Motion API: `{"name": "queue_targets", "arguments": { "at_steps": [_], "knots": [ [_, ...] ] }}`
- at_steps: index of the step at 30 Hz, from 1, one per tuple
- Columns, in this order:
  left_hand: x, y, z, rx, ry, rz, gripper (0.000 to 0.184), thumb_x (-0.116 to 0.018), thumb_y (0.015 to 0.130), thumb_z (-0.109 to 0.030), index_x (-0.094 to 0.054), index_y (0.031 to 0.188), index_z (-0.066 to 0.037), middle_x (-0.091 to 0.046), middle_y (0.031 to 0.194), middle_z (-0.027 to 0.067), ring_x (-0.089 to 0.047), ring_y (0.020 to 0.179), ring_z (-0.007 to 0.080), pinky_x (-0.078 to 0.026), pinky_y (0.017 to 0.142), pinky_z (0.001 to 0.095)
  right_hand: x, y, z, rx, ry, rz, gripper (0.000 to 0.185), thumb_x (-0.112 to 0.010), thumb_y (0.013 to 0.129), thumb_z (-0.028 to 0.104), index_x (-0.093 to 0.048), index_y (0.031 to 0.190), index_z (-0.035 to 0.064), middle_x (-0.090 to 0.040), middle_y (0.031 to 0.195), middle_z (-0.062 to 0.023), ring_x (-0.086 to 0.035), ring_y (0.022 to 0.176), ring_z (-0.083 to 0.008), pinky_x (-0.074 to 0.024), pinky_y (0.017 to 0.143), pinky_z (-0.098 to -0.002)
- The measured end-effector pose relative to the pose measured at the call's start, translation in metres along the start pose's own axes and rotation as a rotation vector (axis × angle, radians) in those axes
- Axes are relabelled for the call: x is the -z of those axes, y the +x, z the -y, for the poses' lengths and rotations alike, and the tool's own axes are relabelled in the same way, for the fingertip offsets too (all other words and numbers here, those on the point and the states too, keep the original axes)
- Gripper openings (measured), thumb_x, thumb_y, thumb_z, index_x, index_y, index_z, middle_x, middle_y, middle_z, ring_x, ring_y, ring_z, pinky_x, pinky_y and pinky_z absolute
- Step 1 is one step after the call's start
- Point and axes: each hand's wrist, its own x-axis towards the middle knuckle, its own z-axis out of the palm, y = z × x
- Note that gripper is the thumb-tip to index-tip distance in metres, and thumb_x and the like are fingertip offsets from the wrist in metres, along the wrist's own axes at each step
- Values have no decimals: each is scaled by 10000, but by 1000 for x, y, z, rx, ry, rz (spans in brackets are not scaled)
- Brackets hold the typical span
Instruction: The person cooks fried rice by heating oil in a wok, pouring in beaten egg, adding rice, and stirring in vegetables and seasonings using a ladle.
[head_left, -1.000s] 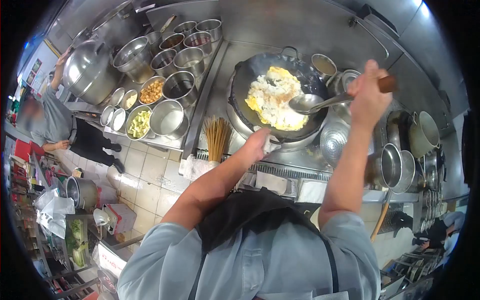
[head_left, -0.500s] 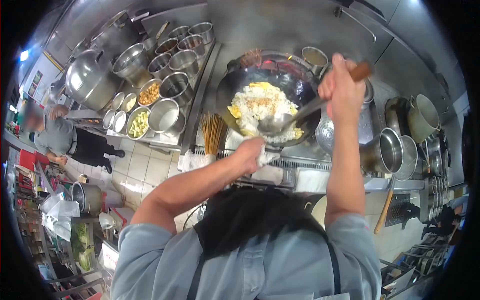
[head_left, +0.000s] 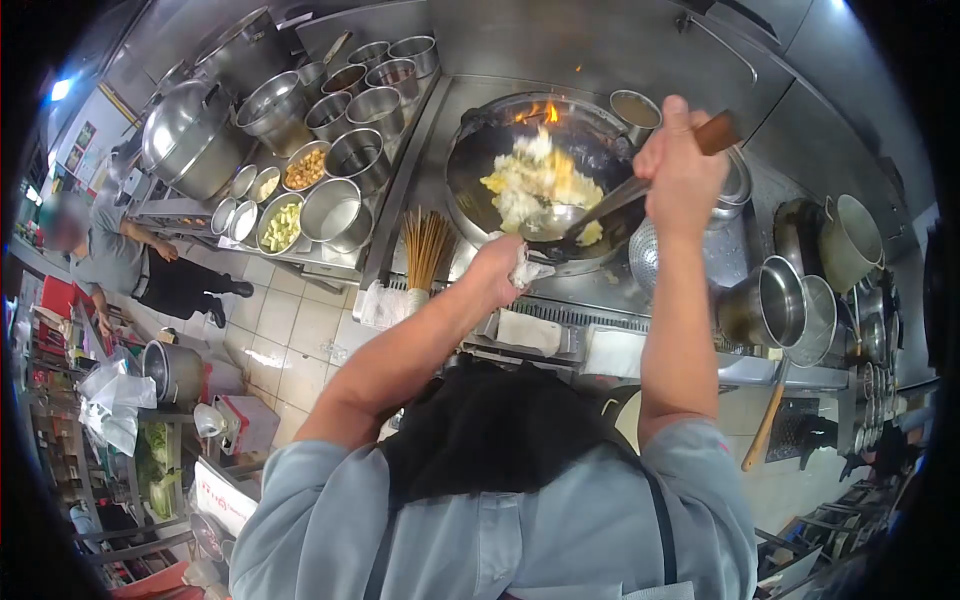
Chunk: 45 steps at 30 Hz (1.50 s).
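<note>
My right hand (head_left: 683, 175) is closed round the wooden handle of a ladle (head_left: 612, 203), held slanting down to the left. The ladle's bowl is among white rice and yellow egg (head_left: 535, 185) in a dark wok (head_left: 478, 150). Part of the rice is thrown up toward the far side and looks blurred. At the wok's near edge, my left hand (head_left: 497, 265) is closed with a folded white cloth (head_left: 531, 272) in its grip; the cloth hides exactly where it meets the wok. Orange flames (head_left: 545, 112) show at the far rim.
Several steel pots, among them one of diced green vegetable (head_left: 281, 228), stand to the left. A bamboo brush (head_left: 425, 250) is beside the wok. On the right are a perforated skimmer (head_left: 645, 258), a saucepan (head_left: 778, 300) and a strainer (head_left: 818, 320). A co-worker (head_left: 150, 255) stands far left.
The wok has tipped, and the rice has shifted toward its far side, partly in the air. Flames have grown at the far rim. My left hand has moved slightly up and left.
</note>
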Motion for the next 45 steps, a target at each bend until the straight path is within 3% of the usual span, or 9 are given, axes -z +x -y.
{"name": "queue_targets", "arguments": {
  "at_steps": [5, 6, 9, 11, 14, 22, 23, 28, 45],
  "knots": [
    [104, 28, 82, -480, 675, 185, 381, -519, 938, -86, -612, 1305, -39, -666, 1250, 155, -646, 1151, 316, -476, 1058, 434, 42, 2, -43, 65, 167, -29, 355, -661, 1014, 206, -476, 739, 79, -468, 546, -13, -458, 463, -110, -388, 452, -288],
    [93, 22, 85, -266, 262, 51, 422, -524, 931, -91, -599, 1340, -23, -657, 1282, 160, -633, 1176, 322, -448, 1091, 431, 46, 2, -43, 74, 228, -21, 357, -656, 1017, 198, -466, 737, 82, -468, 542, -14, -454, 461, -110, -384, 450, -289],
    [71, 26, 38, -514, 648, 187, 238, -530, 909, -76, -589, 1122, 12, -649, 1047, 153, -674, 954, 338, -558, 897, 480, 35, 2, 6, 126, 149, 9, 341, -617, 1037, 177, -450, 752, 91, -449, 544, -10, -417, 455, -110, -373, 454, -300],
    [16, 26, 14, -121, 59, 58, 148, -513, 928, -93, -561, 1038, -7, -619, 955, 147, -677, 867, 346, -593, 791, 496, 25, 5, 40, 210, 128, 53, 327, -607, 1043, 179, -459, 765, 89, -436, 549, -9, -401, 454, -113, -378, 465, -313],
    [11, 66, 16, -155, 66, 61, 144, -499, 953, -130, -548, 1033, -21, -603, 958, 150, -672, 854, 348, -600, 749, 503, 23, 15, 59, 364, 130, 81, 304, -604, 1044, 182, -484, 784, 78, -429, 557, -11, -390, 459, -118, -389, 486, -322],
    [32, 136, 45, -425, 474, -147, 372, -618, 940, -280, -663, 1175, 5, -684, 1148, 160, -640, 1084, 279, -513, 922, 454, 67, 28, -159, 607, -543, -57, 260, -619, 999, 215, -645, 852, 3, -646, 764, -47, -601, 708, -144, -491, 686, -297],
    [35, 149, 48, -437, 482, -198, 393, -636, 933, -294, -680, 1169, 17, -695, 1153, 164, -639, 1093, 268, -504, 936, 440, 69, 22, -145, 159, -415, -45, 319, -581, 1038, 237, -618, 811, 16, -608, 705, -45, -547, 659, -148, -457, 645, -315],
    [4, 38, 22, -380, 219, -110, 324, -588, 898, -179, -696, 1110, 41, -709, 988, 153, -691, 775, 240, -542, 583, 430, 54, -13, -87, 134, -306, 126, 410, -562, 1072, 241, -445, 725, 55, -481, 620, -44, -452, 600, -140, -426, 626, -310],
    [111, -52, 136, -487, 154, 110, 443, -637, 850, -204, -642, 1225, 33, -708, 1058, 172, -680, 881, 247, -551, 728, 389, 32, -112, 11, 35, 52, 23, 406, -533, 1084, 238, -395, 724, 110, -333, 619, -3, -346, 551, -120, -320, 549, -281]
  ]
}}
